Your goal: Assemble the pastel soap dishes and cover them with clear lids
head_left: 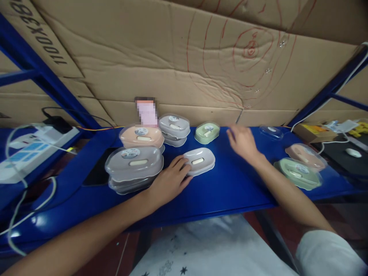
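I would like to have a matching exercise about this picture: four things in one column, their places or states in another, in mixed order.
Column 1
1. left hand
2. right hand
3. loose lid
4. cardboard

Column 2
A. marked with red curved lines
B. blurred, to the right of the back green dish
C. touching a grey dish
D. clear, at the back right of the blue table

Pairs: 1-C, 2-B, 3-D, 4-A
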### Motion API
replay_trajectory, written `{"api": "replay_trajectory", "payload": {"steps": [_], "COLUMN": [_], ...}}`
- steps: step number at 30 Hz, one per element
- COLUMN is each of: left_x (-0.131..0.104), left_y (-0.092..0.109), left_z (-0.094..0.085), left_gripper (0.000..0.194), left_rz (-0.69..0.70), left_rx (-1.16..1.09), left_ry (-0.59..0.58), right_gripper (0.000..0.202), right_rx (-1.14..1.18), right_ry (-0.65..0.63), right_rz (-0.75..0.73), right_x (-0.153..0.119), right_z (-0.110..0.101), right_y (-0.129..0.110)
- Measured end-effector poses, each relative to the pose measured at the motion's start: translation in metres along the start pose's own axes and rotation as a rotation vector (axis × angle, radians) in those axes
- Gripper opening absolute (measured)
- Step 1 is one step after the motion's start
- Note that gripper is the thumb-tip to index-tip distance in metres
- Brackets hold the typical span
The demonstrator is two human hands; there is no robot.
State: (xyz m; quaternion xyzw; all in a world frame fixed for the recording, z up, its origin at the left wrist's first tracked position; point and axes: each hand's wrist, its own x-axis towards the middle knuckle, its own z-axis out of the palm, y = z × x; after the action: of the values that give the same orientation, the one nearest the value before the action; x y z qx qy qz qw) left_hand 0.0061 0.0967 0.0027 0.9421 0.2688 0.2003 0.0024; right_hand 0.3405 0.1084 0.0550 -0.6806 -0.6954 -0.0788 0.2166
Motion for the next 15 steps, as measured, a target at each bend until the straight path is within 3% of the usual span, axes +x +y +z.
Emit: {"api": "replay_trajectory", "payload": {"steps": [2, 3, 7, 11, 15], "left_x": [0.0, 0.0, 0.0, 0.0, 0.0], "left_y": [0.001, 0.001, 0.003, 0.004, 0.004], "left_z": [-0.001, -0.001, -0.002, -0.001, -0.002], "left_gripper": [0.017, 0.017, 0.019, 0.018, 0.018], "left_rz": [-0.005, -0.008, -0.018, -0.016, -0.031], "left_rx": [0.002, -0.001, -0.036, -0.014, -0.024], "left_ry": [0.0, -0.002, -0.016, -0.021, -0.03], "right_gripper": [0.056, 0.062, 0.077, 0.07, 0.064], "right_rx": [-0.192, -0.223, -0.266, -0.312, -0.333], "right_ry": [0.021, 0.028, 0.011, -0.079, -0.169], "right_rz": [0.454, 0.58, 0.864, 0.925, 0.697], "right_x": [0.031, 0.044, 0.07, 0.063, 0.047], "right_z": [-0.004, -0.004, 0.007, 0.025, 0.035], "right_y": [0.034, 0.051, 0.105, 0.119, 0.103]}}
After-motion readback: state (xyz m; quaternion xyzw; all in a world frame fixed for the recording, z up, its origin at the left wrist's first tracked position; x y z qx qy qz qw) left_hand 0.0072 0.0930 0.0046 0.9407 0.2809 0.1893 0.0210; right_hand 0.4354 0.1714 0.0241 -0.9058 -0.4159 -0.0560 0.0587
